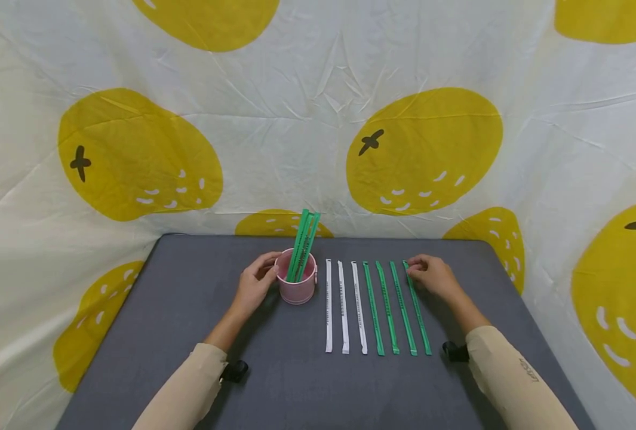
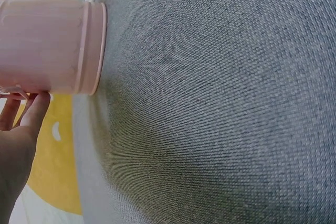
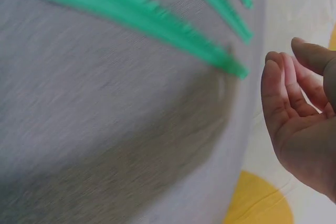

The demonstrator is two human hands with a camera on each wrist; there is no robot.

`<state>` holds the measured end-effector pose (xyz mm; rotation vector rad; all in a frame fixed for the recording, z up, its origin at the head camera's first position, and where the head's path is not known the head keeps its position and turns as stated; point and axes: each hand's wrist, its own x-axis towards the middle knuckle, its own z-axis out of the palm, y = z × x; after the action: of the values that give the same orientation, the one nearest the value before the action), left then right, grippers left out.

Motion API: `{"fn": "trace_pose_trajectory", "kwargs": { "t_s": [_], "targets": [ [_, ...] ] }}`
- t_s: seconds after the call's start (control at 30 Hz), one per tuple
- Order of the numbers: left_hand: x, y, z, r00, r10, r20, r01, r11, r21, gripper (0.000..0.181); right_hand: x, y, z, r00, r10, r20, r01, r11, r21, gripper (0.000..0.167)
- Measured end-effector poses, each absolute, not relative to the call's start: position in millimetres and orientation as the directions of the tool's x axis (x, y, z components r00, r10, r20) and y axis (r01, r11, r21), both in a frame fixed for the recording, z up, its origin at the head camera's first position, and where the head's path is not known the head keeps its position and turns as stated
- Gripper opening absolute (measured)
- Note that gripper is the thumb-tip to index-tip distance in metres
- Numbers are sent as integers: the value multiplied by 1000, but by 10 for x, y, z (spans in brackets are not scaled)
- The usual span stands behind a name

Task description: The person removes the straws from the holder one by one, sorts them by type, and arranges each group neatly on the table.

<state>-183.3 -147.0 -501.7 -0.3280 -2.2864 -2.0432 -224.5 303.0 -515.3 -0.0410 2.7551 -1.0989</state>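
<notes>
A small pink bucket (image 1: 297,292) stands upright on the table, with a few green wrapped straws (image 1: 303,245) leaning in it. My left hand (image 1: 254,283) touches the bucket's left side, its thumb and fingertips against the wall near a handle mount, as the left wrist view shows. To the bucket's right lies a row of three white wrapped straws (image 1: 343,310) and several green wrapped straws (image 1: 398,307). Over the far end of the rightmost green straw (image 3: 173,32) is my right hand (image 1: 433,276). Its fingers are loosely bent and hold nothing, apart from the straw in the right wrist view.
The dark grey table (image 1: 296,388) reaches back to a white curtain (image 1: 285,149) printed with big yellow fruit. Both forearms in beige sleeves come in from the front, each with a black wrist camera (image 1: 235,371). The straws lie side by side with narrow gaps.
</notes>
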Motion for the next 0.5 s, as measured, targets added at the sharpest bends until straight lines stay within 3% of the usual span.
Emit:
{"fn": "trace_pose_trajectory", "kwargs": {
  "t_s": [0.5],
  "targets": [
    [-1857,-1478,-5107,-975,116,189,201,95,975,36,-2395,2297,-4917,-980,-195,-33,-77,529,-845,32]
  ]
}}
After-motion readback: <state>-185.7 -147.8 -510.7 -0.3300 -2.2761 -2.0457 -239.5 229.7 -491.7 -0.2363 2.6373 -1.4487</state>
